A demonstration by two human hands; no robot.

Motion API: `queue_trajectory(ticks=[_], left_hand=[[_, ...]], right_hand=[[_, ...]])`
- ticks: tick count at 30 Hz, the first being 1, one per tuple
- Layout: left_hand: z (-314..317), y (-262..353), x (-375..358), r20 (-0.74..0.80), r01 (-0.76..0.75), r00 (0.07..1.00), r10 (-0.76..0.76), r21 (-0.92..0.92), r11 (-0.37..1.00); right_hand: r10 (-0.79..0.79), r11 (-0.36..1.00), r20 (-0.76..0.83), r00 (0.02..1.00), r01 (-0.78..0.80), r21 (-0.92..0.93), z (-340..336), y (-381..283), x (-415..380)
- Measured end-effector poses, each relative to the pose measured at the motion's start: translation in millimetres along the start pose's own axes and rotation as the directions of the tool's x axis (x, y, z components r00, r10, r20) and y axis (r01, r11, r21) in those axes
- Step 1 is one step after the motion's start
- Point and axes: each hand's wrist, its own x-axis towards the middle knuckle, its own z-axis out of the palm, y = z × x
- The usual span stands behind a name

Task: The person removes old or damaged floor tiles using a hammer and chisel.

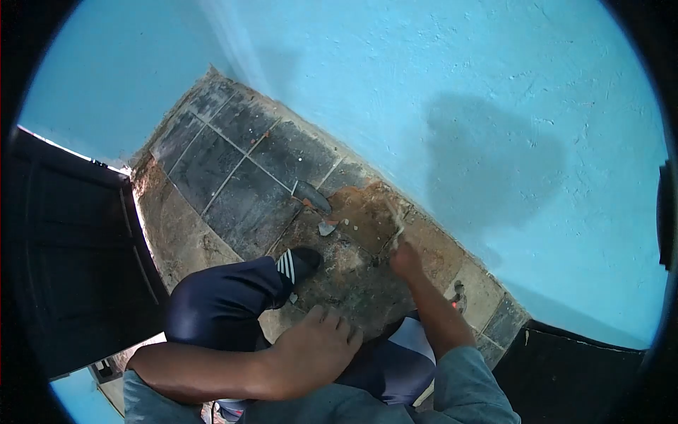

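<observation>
My right hand [405,261] is closed around the handle of a thin, light-coloured tool [397,219], blurred, over the floor by the blue wall. Beneath and left of the tool lies a brown, wet-looking patch [364,212] where the tiles give way to rough floor. My left hand [319,346] hangs between my knees with its fingers spread and nothing in it. A dark, rounded object [311,196] and a broken grey piece [327,227] lie at the patch's left edge.
Dark grey tiles [233,184] cover the floor at the left. A blue wall [494,141] rises behind. My shoe [306,263] stands near the patch. A small tool [458,295] lies right of my arm. Dark doors [78,247] stand at the left.
</observation>
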Motion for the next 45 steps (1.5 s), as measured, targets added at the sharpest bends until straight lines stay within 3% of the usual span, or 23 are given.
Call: queue_trajectory(ticks=[1, 4, 7, 10, 13, 16, 19, 23, 25, 28, 31, 35, 37, 38, 40, 43, 45], left_hand=[[4, 1, 0, -0.029, 0.008, 1.000, -0.007, 0.028, 1.000], [6, 2, 0, -0.064, 0.015, 0.998, -0.010, 0.089, 0.996], [6, 2, -1, -0.085, -0.004, 0.996, 0.013, 0.101, 0.995], [5, 6, -2, 0.015, -0.019, 1.000, 0.018, 0.062, 0.998], [13, 13, -2, 0.077, 0.003, 0.997, -0.006, 0.044, 0.999], [12, 12, -1, 0.100, 0.000, 0.995, -0.008, 0.078, 0.997], [15, 14, -2, 0.043, 0.016, 0.999, -0.021, 0.111, 0.994], [22, 15, -4, -0.045, -0.009, 0.999, 0.014, 0.098, 0.995], [21, 18, -2, -0.004, 0.007, 1.000, -0.007, 0.080, 0.997], [18, 17, -3, 0.031, 0.022, 0.999, -0.026, 0.105, 0.994], [19, 15, 1, 0.060, 0.049, 0.997, -0.056, 0.120, 0.992], [17, 14, 3, 0.102, 0.046, 0.993, -0.053, 0.074, 0.996], [14, 10, 1, 0.091, 0.026, 0.995, -0.036, 0.106, 0.994], [13, 8, -1, 0.086, 0.017, 0.996, -0.028, 0.120, 0.993], [15, 7, -4, 0.043, 0.027, 0.999, -0.033, 0.133, 0.991], [12, 6, -7, 0.042, 0.034, 0.998, -0.038, 0.107, 0.994], [12, 6, -7, 0.045, 0.038, 0.998, -0.042, 0.095, 0.995]], right_hand=[[-0.045, 0.998, 0.028, 0.999, 0.044, 0.045, 6, -6, -11], [-0.259, 0.946, 0.267, 0.928, 0.300, -0.124, 0, -24, -48], [-0.381, 0.910, 0.108, 0.918, 0.394, -0.132, 10, 1, -48], [-0.102, 0.989, 0.014, 0.995, 0.100, 0.106, -2, 5, -26], [-0.042, 0.990, -0.053, 0.998, 0.049, 0.131, 17, -10, -21], [-0.278, 0.958, 0.197, 0.940, 0.285, -0.011, 45, -35, -55], [-0.322, 0.946, 0.239, 0.916, 0.301, 0.122, 47, -59, -66], [-0.223, 0.954, 0.058, 0.973, 0.205, 0.220, 24, -81, -25], [-0.203, 0.922, -0.061, 0.977, 0.212, 0.324, 21, -93, 6], [-0.353, 0.926, -0.205, 0.913, 0.373, 0.067, 53, -105, 43], [-0.295, 0.953, 0.104, 0.950, 0.284, 0.103, 54, -149, 26], [-0.605, 0.781, 0.286, 0.743, 0.624, 0.027, 36, -191, -9], [-0.717, 0.669, 0.302, 0.628, 0.741, 0.048, 40, -199, -16], [-0.719, 0.694, 0.173, 0.673, 0.707, 0.137, 45, -196, -17], [-0.657, 0.697, -0.073, 0.750, 0.641, 0.320, 53, -185, -18], [-0.185, 0.927, -0.020, 0.983, 0.181, 0.329, 43, -164, -22], [-0.056, 0.933, -0.098, 0.994, 0.087, 0.348, 61, -142, -21]])
